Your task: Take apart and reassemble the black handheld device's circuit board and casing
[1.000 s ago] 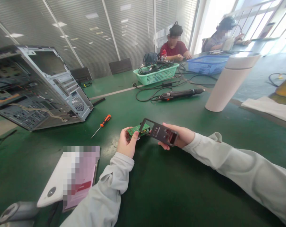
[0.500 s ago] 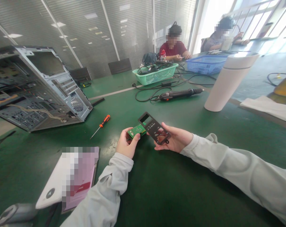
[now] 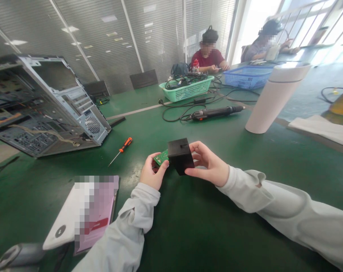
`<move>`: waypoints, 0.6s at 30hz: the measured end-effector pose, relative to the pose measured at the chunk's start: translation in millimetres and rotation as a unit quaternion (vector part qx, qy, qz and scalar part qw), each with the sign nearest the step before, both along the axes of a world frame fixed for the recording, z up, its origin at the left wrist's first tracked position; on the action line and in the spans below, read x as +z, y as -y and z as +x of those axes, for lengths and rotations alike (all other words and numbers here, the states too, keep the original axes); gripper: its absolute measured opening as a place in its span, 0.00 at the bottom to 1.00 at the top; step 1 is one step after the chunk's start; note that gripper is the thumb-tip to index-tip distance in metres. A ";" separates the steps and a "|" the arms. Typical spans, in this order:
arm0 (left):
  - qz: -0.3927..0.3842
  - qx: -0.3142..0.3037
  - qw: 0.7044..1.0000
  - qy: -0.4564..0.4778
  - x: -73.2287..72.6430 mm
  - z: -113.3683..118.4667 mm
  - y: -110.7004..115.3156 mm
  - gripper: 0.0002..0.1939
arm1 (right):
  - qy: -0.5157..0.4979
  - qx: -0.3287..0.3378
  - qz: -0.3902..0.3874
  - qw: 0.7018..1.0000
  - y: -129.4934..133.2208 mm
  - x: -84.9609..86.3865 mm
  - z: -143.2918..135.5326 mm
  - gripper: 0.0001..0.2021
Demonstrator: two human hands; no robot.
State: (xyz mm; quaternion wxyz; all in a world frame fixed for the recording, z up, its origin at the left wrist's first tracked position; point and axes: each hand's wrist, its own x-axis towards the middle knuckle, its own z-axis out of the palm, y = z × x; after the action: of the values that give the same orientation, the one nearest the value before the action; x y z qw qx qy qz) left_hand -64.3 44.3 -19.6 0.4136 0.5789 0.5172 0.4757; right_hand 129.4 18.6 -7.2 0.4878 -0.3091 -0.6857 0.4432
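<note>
Between thumb and fingers, my left hand [image 3: 154,172] grips a green circuit board [image 3: 160,158], whose right end is hidden behind a black housing. That black housing [image 3: 181,156], box-shaped, is held by my right hand [image 3: 207,162], thumb at its lower edge and fingers at its upper right side. Whether board and housing touch cannot be made out. Both are held above the green table [image 3: 211,226]. An orange and black screwdriver [image 3: 126,144] lies to the left of my hands.
An open computer case [image 3: 52,109] stands at the left, papers [image 3: 100,219] nearer. Behind my hands lie a black power tool [image 3: 216,112] with a cable and a green basket [image 3: 188,90]. A pale tumbler [image 3: 276,98] and blue basket [image 3: 246,77] are right. Two people sit beyond.
My right hand has turned the black housing, so its solid sides show instead of its face with openings. It now covers more of the board. My left hand has hardly moved.
</note>
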 end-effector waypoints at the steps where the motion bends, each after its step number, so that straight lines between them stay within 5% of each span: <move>1: 0.001 0.008 1.000 -0.003 1.7 1.0 0.7 0.22 | 0.037 -0.027 0.066 0.997 1.2 0.8 0.4 0.19; 5: -0.006 0.024 1.000 0.012 4.6 1.6 2.0 0.22 | 0.171 -0.109 0.322 0.925 5.5 5.8 1.1 0.14; 8: -0.017 -0.011 0.999 0.035 2.5 -1.5 0.7 0.24 | 0.203 -0.137 0.423 0.872 9.0 11.3 -1.7 0.13; 12: -0.027 -0.014 0.999 0.045 1.9 -2.4 -0.5 0.26 | 0.194 -0.148 0.467 0.850 13.1 15.7 -5.7 0.11; 18: -0.015 0.020 0.999 0.023 6.8 3.1 2.5 0.23 | 0.215 -0.154 0.414 0.871 16.1 11.5 2.0 0.14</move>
State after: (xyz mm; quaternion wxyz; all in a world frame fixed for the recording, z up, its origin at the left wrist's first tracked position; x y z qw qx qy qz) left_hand -61.2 41.8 -12.8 0.4246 0.5512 0.5261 0.4890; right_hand 131.4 2.5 4.3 0.4739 -0.2682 -0.8378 -0.0391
